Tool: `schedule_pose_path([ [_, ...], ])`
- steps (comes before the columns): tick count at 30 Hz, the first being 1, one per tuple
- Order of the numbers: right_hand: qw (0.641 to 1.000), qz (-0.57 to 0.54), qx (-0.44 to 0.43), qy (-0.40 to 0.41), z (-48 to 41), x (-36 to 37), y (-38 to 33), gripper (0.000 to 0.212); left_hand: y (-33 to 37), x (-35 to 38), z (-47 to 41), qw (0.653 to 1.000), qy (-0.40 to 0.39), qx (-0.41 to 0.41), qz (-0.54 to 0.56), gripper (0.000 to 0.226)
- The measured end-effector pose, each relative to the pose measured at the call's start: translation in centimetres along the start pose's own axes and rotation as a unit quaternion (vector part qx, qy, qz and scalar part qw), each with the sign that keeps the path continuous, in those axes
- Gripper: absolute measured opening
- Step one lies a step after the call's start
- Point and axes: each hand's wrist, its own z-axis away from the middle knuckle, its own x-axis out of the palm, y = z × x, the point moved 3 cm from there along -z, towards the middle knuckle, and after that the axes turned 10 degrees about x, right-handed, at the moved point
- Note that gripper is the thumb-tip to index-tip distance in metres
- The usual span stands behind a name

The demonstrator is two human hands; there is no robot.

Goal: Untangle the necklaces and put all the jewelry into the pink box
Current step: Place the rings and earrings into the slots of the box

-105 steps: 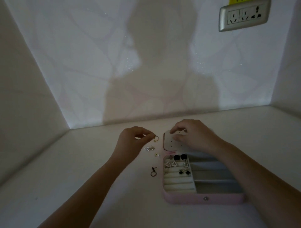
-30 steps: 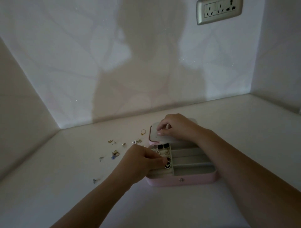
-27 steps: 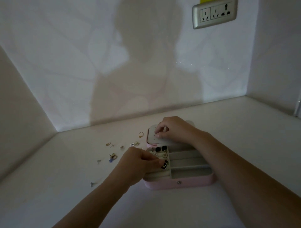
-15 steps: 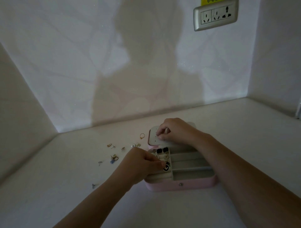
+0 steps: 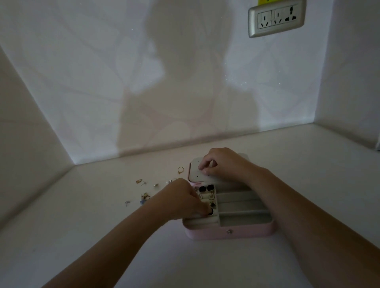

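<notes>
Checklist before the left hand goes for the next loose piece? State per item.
1. Pink box open, slots reachable: ok.
2. Dark piece seated in the ring roll, pinched by left hand: cannot tell.
3. Right hand resting on perforated panel: ok.
4. Table cleared of jewelry: not ok; gold ring and small pieces lie left of the box.
5. Necklaces untangled: cannot tell, none visible.

No text, number or brand can be read. A yellow sticker (image 5: 269,1) at the top edge, just above the silver-framed double wall socket (image 5: 276,19), bears dark marks, but the frame cuts it off and they are illegible. The socket's white faces show only pin holes. The round silver snap (image 5: 228,231) on the front wall of the pink rectangular jewelry box (image 5: 250,233) is too small to show any mark.
</notes>
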Motion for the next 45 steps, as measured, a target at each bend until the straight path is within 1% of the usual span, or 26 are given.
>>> schedule_pose_path([
  [3,1.0,0.007,0.002,0.0,-0.1,0.0,0.0,0.018,0.5,-0.3,0.1,0.999,0.006,0.019,-0.036,0.031],
  [5,1.0,0.005,0.002,-0.003,-0.1,0.0,0.0,0.019,0.9,-0.4,0.2,0.996,0.027,0.039,-0.072,0.024],
  [7,1.0,0.004,-0.001,-0.007,-0.1,0.1,0.0,0.019,1.2,-0.3,0.5,0.993,0.045,0.054,-0.091,0.022],
  [11,1.0,0.011,-0.006,-0.008,0.0,0.0,-0.1,0.019,1.6,-0.1,0.6,0.991,0.056,0.071,-0.101,0.024],
  [18,1.0,0.007,-0.004,-0.006,-0.2,0.1,-0.1,0.019,1.7,-0.4,-0.1,0.994,0.025,0.069,-0.086,0.026],
  [22,1.0,0.004,-0.007,-0.013,-0.1,0.0,-0.2,0.018,2.0,-0.3,0.1,0.987,0.049,0.1,-0.113,0.02],
  [26,1.0,0.006,-0.009,-0.012,0.0,-0.1,-0.2,0.018,2.2,-0.1,0.6,0.983,0.052,0.119,-0.132,0.017],
  [32,1.0,0.005,-0.009,-0.009,0.2,-0.2,-0.3,0.018,2.5,0.0,1.0,0.962,0.063,0.171,-0.201,0.018],
  [37,1.0,0.012,-0.001,-0.012,0.2,-0.2,-0.3,0.019,1.9,0.0,1.0,0.966,0.069,0.173,-0.181,0.016],
  [39,1.0,0.019,0.0,-0.007,0.1,-0.2,-0.3,0.019,1.4,-0.7,1.1,0.968,0.087,0.171,-0.159,0.014],
  [42,1.0,0.021,0.009,0.009,-0.1,-0.1,-0.1,0.018,-0.7,-3.6,1.0,0.969,0.151,0.155,-0.118,0.015],
  [45,0.999,0.011,0.018,0.032,0.0,-0.1,0.3,0.019,-4.6,-7.0,0.8,0.964,0.222,0.104,-0.102,0.014],
])
